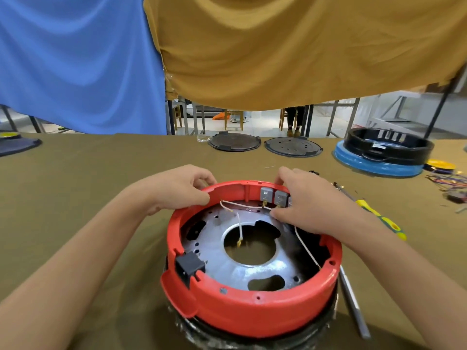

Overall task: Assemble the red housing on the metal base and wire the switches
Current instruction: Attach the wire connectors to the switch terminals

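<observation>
Looking down from the head cam, you've got the red housing (252, 309) sitting on the metal base (252, 263), right in front of you on the olive-covered table (75, 173). Your left hand (179, 189) pinches the housing's far-left rim, thumb inside, fingers curled over the outside. Your right hand (307, 200) is over the far-right rim, fingers curled down by the grey switches (274, 197) mounted on the inner wall; it seems to pinch a white wire (242, 205) near them, but I can't tell for sure. More white wire with a yellowish terminal dangles over the base's centre hole. A black socket (189, 267) sits in the housing's near-left wall.

On your right, a yellow-green screwdriver (381, 218) lies on the table, and a metal rod (353, 301) just beside the housing. Further back: two dark round plates (233, 142), a black ring on a blue one (384, 150), and loose coloured wires (449, 183) at the far right.
</observation>
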Motion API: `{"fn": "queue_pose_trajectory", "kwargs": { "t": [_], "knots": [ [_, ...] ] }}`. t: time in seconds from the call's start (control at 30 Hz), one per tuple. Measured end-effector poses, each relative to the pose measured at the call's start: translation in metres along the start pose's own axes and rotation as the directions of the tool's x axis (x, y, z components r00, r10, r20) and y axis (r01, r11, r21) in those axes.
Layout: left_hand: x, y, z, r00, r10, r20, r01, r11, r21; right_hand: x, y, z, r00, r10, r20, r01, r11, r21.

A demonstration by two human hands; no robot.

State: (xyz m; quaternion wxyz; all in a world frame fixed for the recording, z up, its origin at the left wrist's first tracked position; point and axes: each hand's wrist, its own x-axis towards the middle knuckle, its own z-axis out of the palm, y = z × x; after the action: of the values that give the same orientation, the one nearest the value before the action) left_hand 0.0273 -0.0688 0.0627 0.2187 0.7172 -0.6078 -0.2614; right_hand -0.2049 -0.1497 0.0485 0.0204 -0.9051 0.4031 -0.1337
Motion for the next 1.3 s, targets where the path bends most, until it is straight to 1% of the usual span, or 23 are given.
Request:
{"fn": "queue_pose_trajectory", "kwargs": {
  "t": [0.13,0.3,0.43,0.53,0.67,0.8,0.87,1.0,1.03,1.07,1.1,1.13,1.17,1.2,1.23,1.3],
  "knots": [
    [0.003,0.000,0.006,0.999,0.032,-0.041,-0.032,0.999,-0.006,0.000,0.002,0.002,1.000,-0.022,0.006,0.022,0.999,-0.028],
    [0.007,-0.002,0.011,0.994,0.074,-0.080,-0.076,0.997,-0.020,0.001,0.003,0.002,0.999,-0.027,-0.032,0.025,0.997,-0.069],
    [0.009,-0.004,0.012,0.991,0.090,-0.098,-0.095,0.995,-0.038,0.007,0.002,0.003,0.997,-0.066,-0.028,0.060,0.982,-0.179],
    [0.008,-0.004,0.015,0.988,0.105,-0.115,-0.111,0.993,-0.050,0.005,0.003,0.004,0.996,-0.067,-0.054,0.053,0.973,-0.226],
    [0.008,-0.004,0.014,0.988,0.103,-0.116,-0.111,0.992,-0.065,0.005,0.003,0.004,0.996,-0.036,-0.083,0.017,0.976,-0.219],
    [0.009,-0.004,0.015,0.986,0.104,-0.133,-0.119,0.987,-0.112,0.008,0.001,0.003,0.996,-0.044,-0.081,0.023,0.970,-0.242],
    [0.009,-0.005,0.013,0.989,0.103,-0.104,-0.117,0.983,-0.139,0.007,0.002,0.004,0.996,-0.032,-0.084,0.011,0.970,-0.242],
    [0.003,-0.010,0.002,0.992,0.084,0.093,-0.063,0.977,-0.206,0.002,0.004,0.001,0.998,0.016,-0.065,-0.029,0.981,-0.193],
    [0.003,-0.011,0.002,0.989,0.096,0.112,-0.069,0.972,-0.224,0.001,0.005,0.000,0.997,-0.013,-0.073,-0.001,0.984,-0.180],
    [0.004,-0.011,0.003,0.988,0.114,0.106,-0.086,0.966,-0.242,0.001,0.006,-0.003,0.992,-0.083,-0.093,0.067,0.984,-0.163],
    [0.006,-0.012,0.004,0.988,0.130,0.082,-0.105,0.960,-0.258,0.001,0.005,-0.007,0.977,-0.183,-0.110,0.169,0.978,-0.123],
    [0.008,-0.013,0.006,0.989,0.142,0.045,-0.125,0.953,-0.275,0.001,0.001,-0.013,0.953,-0.288,-0.097,0.285,0.957,-0.049],
    [0.011,-0.014,0.007,0.989,0.148,0.002,-0.141,0.946,-0.292,0.003,-0.005,-0.020,0.923,-0.383,-0.046,0.385,0.921,0.049],
    [0.014,-0.016,0.009,0.988,0.149,-0.038,-0.153,0.937,-0.313,0.006,-0.011,-0.025,0.890,-0.455,0.032,0.447,0.884,0.137],
    [0.016,-0.018,0.010,0.987,0.146,-0.072,-0.162,0.926,-0.340,0.010,-0.016,-0.027,0.856,-0.504,0.114,0.479,0.857,0.191],
    [0.020,-0.022,0.014,0.984,0.131,-0.123,-0.171,0.897,-0.408,0.020,-0.026,-0.024,0.802,-0.548,0.238,0.510,0.835,0.206]
  ]
}}
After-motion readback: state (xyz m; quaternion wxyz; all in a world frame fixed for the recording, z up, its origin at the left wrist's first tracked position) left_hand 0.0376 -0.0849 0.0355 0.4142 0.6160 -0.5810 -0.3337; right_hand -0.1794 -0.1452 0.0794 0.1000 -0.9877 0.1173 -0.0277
